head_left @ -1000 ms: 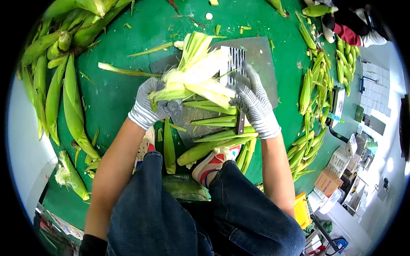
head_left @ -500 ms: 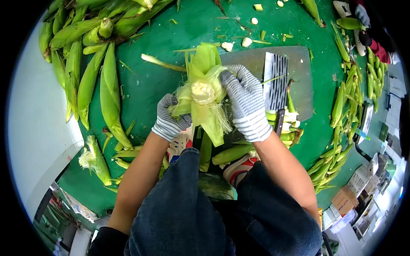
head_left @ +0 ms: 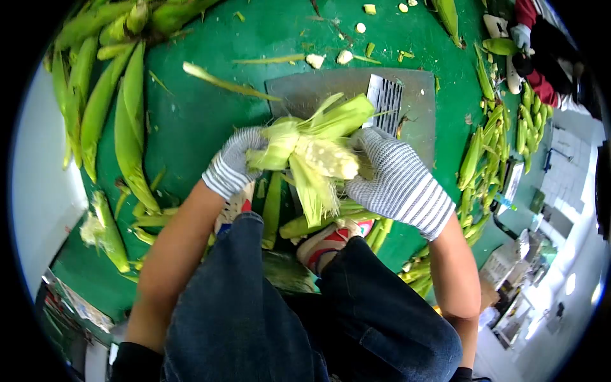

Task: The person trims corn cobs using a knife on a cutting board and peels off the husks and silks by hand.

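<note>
A partly husked ear of corn (head_left: 328,158) is between my hands, its pale kernels bare toward the tip and its green husk leaves folded back and spread. My left hand (head_left: 245,156), in a grey-and-white striped glove, is closed around the husk at the stem end. The tip points toward my right hand (head_left: 391,175), gloved alike, which curls beside it with thumb and fingers about the ear and its loose husk; some fingertips are hidden. Just beyond the right hand, a slotted cleaver (head_left: 385,99) lies on a grey cutting board (head_left: 296,86).
Unhusked corn ears (head_left: 130,121) lie piled at the left on the green surface (head_left: 197,121). Cut stem pieces (head_left: 344,57) are scattered at the back. More green ears (head_left: 490,159) line the right side. Another person's gloved hand (head_left: 521,37) is at the upper right.
The ear has swung from pointing at me to pointing right. My right hand has shifted from the upper husk leaves to beside the tip. The whole view has shifted as well.
</note>
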Action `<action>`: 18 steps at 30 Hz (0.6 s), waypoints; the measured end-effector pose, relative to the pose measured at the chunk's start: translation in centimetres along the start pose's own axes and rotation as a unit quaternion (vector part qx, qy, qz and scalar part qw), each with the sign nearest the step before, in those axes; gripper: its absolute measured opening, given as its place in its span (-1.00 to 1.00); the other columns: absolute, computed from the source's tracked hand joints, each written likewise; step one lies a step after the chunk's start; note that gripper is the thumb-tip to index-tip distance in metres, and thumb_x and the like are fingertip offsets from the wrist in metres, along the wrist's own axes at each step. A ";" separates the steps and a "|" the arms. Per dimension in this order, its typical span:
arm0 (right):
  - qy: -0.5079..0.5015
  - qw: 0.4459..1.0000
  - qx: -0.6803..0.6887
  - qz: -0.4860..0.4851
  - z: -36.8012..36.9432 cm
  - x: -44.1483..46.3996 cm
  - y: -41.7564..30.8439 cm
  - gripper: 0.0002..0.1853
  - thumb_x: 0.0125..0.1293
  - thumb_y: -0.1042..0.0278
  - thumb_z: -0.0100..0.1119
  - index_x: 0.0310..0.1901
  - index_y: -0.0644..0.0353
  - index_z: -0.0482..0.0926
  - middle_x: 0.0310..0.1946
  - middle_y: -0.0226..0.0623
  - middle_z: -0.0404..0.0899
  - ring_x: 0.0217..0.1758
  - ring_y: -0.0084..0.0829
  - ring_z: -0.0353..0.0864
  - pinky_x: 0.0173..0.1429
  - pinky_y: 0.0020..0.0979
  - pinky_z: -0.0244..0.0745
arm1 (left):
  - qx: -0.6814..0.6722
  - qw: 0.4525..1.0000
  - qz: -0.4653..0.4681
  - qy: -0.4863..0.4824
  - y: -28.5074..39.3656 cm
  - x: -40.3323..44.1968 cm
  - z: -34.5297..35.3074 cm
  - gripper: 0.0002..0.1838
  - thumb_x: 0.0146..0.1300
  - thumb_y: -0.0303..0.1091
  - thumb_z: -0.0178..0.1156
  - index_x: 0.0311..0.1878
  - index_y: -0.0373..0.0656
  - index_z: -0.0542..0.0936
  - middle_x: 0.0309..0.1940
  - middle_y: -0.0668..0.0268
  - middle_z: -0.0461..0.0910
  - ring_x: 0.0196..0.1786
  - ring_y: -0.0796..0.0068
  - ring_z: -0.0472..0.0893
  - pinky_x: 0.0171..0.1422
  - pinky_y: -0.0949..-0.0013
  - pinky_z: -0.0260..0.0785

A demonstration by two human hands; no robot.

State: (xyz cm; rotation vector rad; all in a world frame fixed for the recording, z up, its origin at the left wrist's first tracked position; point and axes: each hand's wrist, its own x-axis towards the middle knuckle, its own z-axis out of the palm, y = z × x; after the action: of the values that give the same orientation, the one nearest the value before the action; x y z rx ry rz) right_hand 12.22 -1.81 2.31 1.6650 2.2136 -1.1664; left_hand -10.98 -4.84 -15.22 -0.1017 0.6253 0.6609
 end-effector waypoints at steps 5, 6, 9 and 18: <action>-0.222 0.955 -0.035 0.192 -0.9 0.3 -1.4 -0.35 0.09 -0.27 0.16 -0.34 0.37 0.56 -0.50 0.12 0.57 -0.35 -0.06 0.62 -0.17 -0.22 0.52 | 0.134 0.991 0.012 -0.020 -0.4 1.2 0.6 -0.67 0.01 -0.49 0.10 -0.13 -0.46 0.52 -0.23 0.06 0.60 -0.22 0.25 0.65 -0.05 0.27 0.55; -0.248 0.946 -0.030 0.205 -0.8 0.7 -1.4 -0.34 0.10 -0.28 0.13 -0.33 0.36 0.57 -0.52 0.11 0.56 -0.36 -0.05 0.61 -0.18 -0.22 0.52 | 0.173 0.984 0.012 -0.036 -0.2 1.3 -0.1 -0.63 -0.01 -0.51 0.08 -0.09 -0.50 0.49 -0.21 0.04 0.59 -0.20 0.23 0.64 -0.02 0.25 0.55; -0.218 0.961 -0.010 0.169 1.3 0.1 0.0 -0.34 0.14 -0.29 0.08 -0.33 0.36 0.57 -0.56 0.08 0.54 -0.40 -0.06 0.60 -0.22 -0.22 0.51 | 0.158 0.986 0.013 -0.053 -0.4 1.7 -1.9 -0.64 -0.02 -0.51 0.11 -0.10 -0.46 0.51 -0.24 0.06 0.60 -0.23 0.25 0.65 -0.05 0.30 0.55; -0.013 0.987 0.153 0.040 5.3 -1.4 3.8 -0.52 0.08 -0.07 0.28 -0.40 0.31 0.53 -0.62 -0.13 0.51 -0.57 -0.26 0.51 -0.38 -0.29 0.46 | -0.020 0.989 -0.075 -0.126 0.1 1.9 -3.2 -0.52 0.02 -0.43 0.08 0.05 -0.48 0.40 -0.07 -0.03 0.53 -0.07 0.10 0.60 0.06 0.10 0.52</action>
State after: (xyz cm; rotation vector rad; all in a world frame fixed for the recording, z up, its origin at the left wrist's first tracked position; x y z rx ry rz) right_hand 14.31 -5.92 -2.48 1.8157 2.0111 -1.5614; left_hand -11.48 -4.66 -18.87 -0.0985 0.3569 0.5299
